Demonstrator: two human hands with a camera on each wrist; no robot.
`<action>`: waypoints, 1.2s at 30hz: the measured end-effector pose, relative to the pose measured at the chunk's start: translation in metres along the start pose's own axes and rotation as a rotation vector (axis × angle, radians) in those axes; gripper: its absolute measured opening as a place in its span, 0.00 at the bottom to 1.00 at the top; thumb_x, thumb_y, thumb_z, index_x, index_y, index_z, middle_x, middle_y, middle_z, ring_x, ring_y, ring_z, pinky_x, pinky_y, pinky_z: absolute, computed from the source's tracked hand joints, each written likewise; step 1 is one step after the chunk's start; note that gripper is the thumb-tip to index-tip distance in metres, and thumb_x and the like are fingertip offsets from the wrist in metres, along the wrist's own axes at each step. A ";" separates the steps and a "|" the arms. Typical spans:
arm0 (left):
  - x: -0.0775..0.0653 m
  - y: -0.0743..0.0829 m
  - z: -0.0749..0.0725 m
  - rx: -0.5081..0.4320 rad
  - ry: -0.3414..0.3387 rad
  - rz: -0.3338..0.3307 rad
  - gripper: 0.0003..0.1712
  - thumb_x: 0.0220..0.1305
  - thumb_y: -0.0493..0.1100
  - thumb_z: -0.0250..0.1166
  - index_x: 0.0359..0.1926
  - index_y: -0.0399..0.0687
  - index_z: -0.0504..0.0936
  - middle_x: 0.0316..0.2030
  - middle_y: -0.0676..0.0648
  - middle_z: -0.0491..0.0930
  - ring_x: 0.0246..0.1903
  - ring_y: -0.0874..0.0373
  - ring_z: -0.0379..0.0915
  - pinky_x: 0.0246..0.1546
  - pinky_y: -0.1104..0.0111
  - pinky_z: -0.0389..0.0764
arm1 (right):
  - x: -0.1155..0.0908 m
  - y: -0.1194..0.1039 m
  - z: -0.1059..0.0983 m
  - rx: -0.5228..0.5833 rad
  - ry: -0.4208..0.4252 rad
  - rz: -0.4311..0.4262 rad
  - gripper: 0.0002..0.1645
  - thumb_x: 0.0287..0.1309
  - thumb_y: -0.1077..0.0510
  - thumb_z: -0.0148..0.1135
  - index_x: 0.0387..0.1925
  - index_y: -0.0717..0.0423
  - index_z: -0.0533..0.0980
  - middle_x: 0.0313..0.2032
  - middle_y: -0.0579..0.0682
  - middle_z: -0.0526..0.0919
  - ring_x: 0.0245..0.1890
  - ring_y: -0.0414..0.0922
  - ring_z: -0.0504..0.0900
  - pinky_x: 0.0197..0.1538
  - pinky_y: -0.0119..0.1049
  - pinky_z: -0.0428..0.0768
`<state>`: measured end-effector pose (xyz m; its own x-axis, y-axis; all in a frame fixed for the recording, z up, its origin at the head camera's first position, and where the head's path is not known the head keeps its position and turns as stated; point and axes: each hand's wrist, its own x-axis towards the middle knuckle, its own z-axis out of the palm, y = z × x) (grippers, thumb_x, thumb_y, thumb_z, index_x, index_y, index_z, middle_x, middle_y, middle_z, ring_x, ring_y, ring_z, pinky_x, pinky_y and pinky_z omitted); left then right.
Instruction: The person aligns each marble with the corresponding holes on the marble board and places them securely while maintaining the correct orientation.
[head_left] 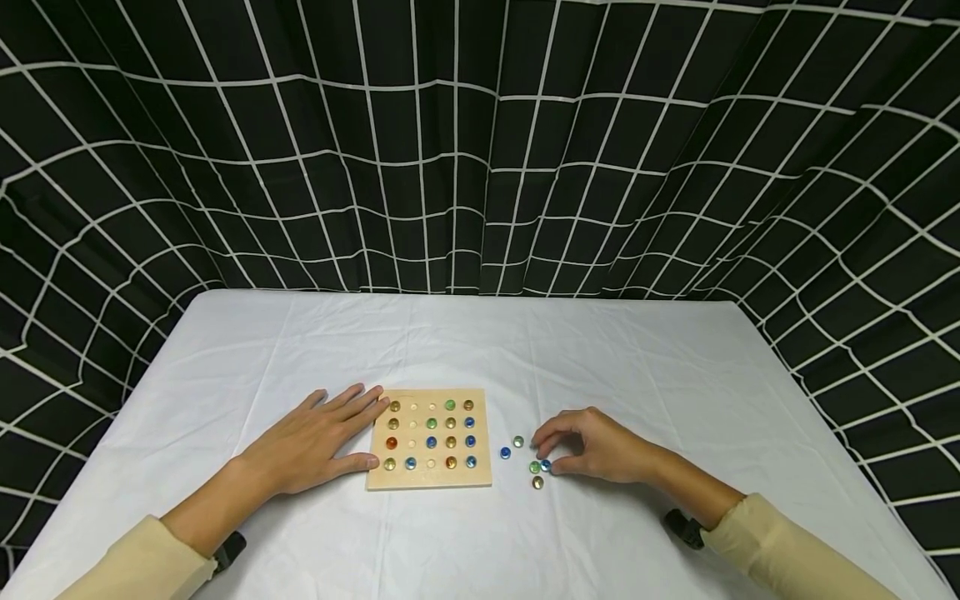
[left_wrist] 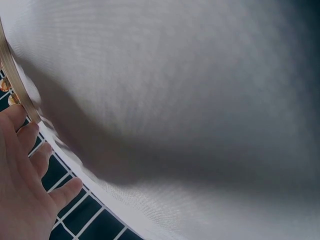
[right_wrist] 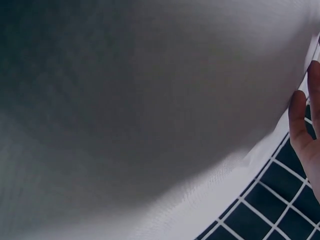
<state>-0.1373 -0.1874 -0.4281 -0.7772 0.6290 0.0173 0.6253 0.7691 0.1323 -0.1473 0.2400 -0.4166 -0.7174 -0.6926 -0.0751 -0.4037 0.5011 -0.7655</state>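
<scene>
A light wooden board [head_left: 429,482] with rows of small hollows lies on the white cloth, many hollows filled with coloured glass beads. My left hand [head_left: 311,442] rests spread at its left side, with fingertips and thumb tip on the board's edge. In the left wrist view, the fingers of the left hand [left_wrist: 20,165] reach the board's edge [left_wrist: 17,82]. Right of the board, my right hand [head_left: 600,446] pinches a blue glass bead [head_left: 546,466] between thumb and curled fingers, low over the cloth. A green bead [head_left: 535,467] lies right beside it.
Around the right fingertips lie another blue bead [head_left: 506,452], a pale green bead [head_left: 518,442] and a brownish bead [head_left: 537,482]. The white cloth [head_left: 637,358] covers the table. A black curtain with a white grid [head_left: 480,167] hangs behind and at both sides.
</scene>
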 end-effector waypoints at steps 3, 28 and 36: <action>0.000 0.000 0.000 -0.002 0.002 0.000 0.46 0.68 0.75 0.45 0.77 0.56 0.58 0.75 0.50 0.58 0.74 0.48 0.53 0.66 0.38 0.59 | 0.001 0.001 0.001 -0.021 0.003 -0.004 0.20 0.52 0.65 0.75 0.48 0.50 0.83 0.38 0.37 0.87 0.46 0.39 0.83 0.57 0.34 0.75; 0.001 -0.002 0.003 -0.006 0.014 0.010 0.45 0.69 0.74 0.46 0.77 0.54 0.60 0.75 0.49 0.58 0.74 0.47 0.53 0.65 0.38 0.60 | 0.014 -0.014 0.005 0.006 0.019 -0.010 0.16 0.54 0.66 0.73 0.46 0.52 0.83 0.37 0.40 0.88 0.42 0.39 0.84 0.58 0.37 0.76; 0.000 -0.002 0.003 -0.012 0.011 -0.002 0.46 0.68 0.74 0.48 0.77 0.55 0.60 0.75 0.49 0.59 0.74 0.48 0.53 0.66 0.38 0.59 | 0.023 -0.025 0.007 -0.016 -0.004 -0.040 0.16 0.55 0.67 0.71 0.47 0.56 0.82 0.38 0.42 0.88 0.42 0.38 0.85 0.57 0.38 0.78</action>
<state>-0.1381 -0.1884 -0.4310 -0.7795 0.6258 0.0278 0.6226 0.7691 0.1441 -0.1497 0.2083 -0.4033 -0.6983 -0.7143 -0.0466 -0.4415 0.4810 -0.7574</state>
